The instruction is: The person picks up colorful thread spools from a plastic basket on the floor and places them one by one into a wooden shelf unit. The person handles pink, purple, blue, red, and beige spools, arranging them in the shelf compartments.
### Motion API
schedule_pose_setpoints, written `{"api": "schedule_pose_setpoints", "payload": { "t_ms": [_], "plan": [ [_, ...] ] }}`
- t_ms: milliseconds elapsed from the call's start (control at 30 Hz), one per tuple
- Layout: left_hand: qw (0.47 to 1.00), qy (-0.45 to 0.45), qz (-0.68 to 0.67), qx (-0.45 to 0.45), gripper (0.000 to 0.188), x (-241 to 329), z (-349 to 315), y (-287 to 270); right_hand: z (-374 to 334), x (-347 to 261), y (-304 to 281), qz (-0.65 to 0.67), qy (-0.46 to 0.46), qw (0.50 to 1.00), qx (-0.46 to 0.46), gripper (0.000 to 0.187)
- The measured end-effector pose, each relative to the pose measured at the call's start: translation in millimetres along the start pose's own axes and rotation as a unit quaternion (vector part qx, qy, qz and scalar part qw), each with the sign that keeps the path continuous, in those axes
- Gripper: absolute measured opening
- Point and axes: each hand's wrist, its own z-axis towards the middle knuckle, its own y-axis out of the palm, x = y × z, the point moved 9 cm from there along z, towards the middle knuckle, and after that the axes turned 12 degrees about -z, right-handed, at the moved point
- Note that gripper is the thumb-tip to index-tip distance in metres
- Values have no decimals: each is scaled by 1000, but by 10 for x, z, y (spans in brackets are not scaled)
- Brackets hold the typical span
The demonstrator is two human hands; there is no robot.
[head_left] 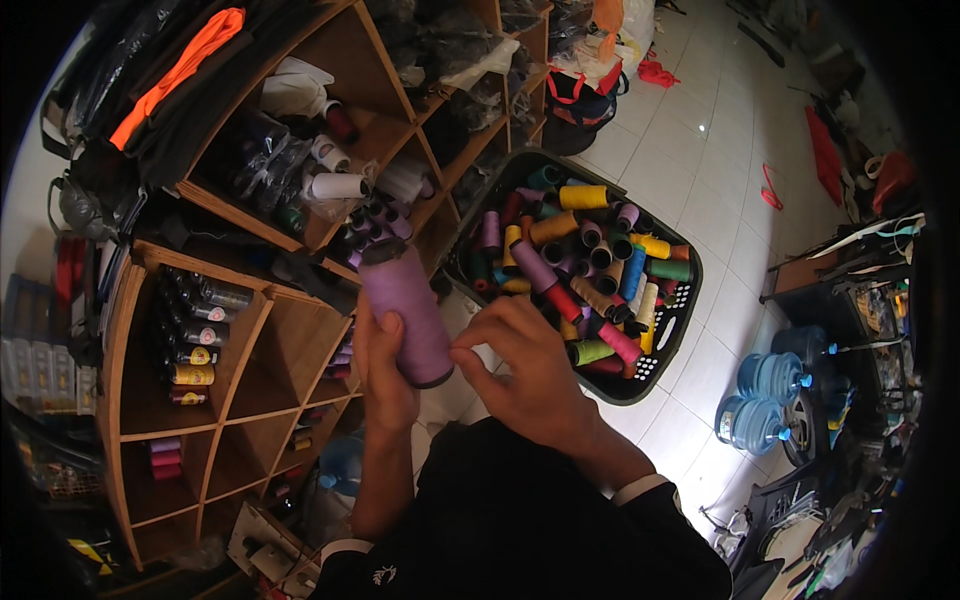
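Note:
A large purple spool of thread [410, 310] with dark ends stands tilted in front of me. My left hand [382, 385] is wrapped round its lower left side, thumb against the thread. Beside the spool's lower right edge, my right hand [535, 385] is closed in a pinch, thumb and forefinger together. Whatever lies between those fingertips is too small to make out. Beyond my hands, a dark plastic basket [672, 335] with a perforated side holds many thread spools, among them a yellow spool [583, 197], a blue spool [632, 273] and a pink spool [620, 342].
Wooden cubbyhole shelves [215, 435] on the left hold spools and plastic-wrapped goods. Large blue water bottles [752, 424] lie on the white tiled floor [720, 260] at right. Filled bags [580, 95] stand behind the basket. Clutter lines the right side.

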Motion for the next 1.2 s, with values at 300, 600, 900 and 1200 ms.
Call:
{"api": "schedule_pose_setpoints", "payload": {
  "t_ms": [300,600,900,1200],
  "plan": [
    [999,-16,33,-11,51,47,2,-29,79,-166,2,-6,-94,994,-60,16],
    [999,-37,26,-25,54,103,63,-45,129,-167,-24,-26,-103,991,-76,20],
    [988,-110,-100,-37,39,-21,40,-22,106,-130,93,-16,-118,991,-55,19],
    [984,-117,-128,-49,41,-67,43,72,96,-231,48,-69,-175,982,-17,16]
  ]
}}
